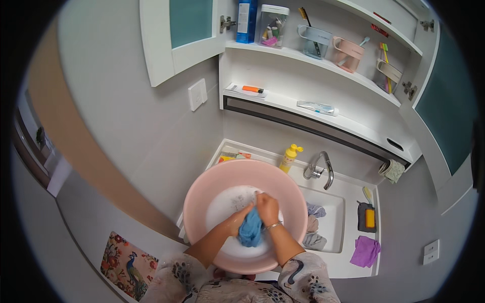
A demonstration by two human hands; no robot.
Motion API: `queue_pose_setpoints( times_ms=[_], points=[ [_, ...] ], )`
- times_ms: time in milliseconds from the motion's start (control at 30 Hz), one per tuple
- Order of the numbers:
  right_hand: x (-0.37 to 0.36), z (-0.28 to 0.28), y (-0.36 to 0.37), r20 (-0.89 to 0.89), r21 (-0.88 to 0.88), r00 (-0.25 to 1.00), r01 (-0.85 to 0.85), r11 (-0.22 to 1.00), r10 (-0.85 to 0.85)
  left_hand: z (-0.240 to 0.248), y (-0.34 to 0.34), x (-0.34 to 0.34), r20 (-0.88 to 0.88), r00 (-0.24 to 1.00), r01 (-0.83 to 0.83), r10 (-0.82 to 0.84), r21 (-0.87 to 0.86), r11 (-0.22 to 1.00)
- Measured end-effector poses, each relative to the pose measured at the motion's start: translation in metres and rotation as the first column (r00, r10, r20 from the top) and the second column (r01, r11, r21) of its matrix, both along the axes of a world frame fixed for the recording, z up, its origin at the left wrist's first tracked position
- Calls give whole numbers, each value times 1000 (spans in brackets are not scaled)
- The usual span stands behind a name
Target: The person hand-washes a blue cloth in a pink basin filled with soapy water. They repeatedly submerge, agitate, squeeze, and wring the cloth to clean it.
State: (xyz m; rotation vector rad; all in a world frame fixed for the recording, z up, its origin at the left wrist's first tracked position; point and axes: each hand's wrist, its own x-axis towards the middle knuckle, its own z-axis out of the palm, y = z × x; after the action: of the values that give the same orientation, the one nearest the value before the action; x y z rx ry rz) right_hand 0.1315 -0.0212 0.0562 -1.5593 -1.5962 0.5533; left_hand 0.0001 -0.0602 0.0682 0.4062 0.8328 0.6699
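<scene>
A large pink basin (199, 202) holds white, sudsy water (225, 201). Over the suds, a wet blue cloth (250, 231) hangs bunched between my two hands. My left hand (237, 220) grips its left side, the fingers pointing up toward the cloth's top. Closed in a fist, my right hand (267, 207) clasps the upper right part, and a bracelet (273, 225) circles that wrist. The cloth's lower end droops to the foamy water. Part of it is hidden inside my fingers.
Right of the basin, a white sink (333, 214) contains several crumpled cloths (316, 241) below a chrome faucet (319, 170). A yellow bottle (289, 157) stands behind. A purple cloth (365, 251) and a yellow soap bar (370, 218) lie on the counter. An open cabinet door (189, 38) juts out above.
</scene>
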Motion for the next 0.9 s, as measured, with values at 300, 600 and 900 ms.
queue_pose_setpoints(
  times_ms=[300, 600, 900],
  points=[
    [24, 5, -3, 18, -580, 859, -408, 705, 512, -12, 24, -63, -222, 809, -358, 544, 548, 756],
    [-32, 28, -44, -307, 317, 859, -313, 895, 409, -53, 26, -22, -330, 711, -503, 620, 378, 777],
    [-25, 13, -26, 171, 227, 969, -217, 949, 180, -28, 2, 22, -192, 798, -513, 572, 281, 811]
  ],
)
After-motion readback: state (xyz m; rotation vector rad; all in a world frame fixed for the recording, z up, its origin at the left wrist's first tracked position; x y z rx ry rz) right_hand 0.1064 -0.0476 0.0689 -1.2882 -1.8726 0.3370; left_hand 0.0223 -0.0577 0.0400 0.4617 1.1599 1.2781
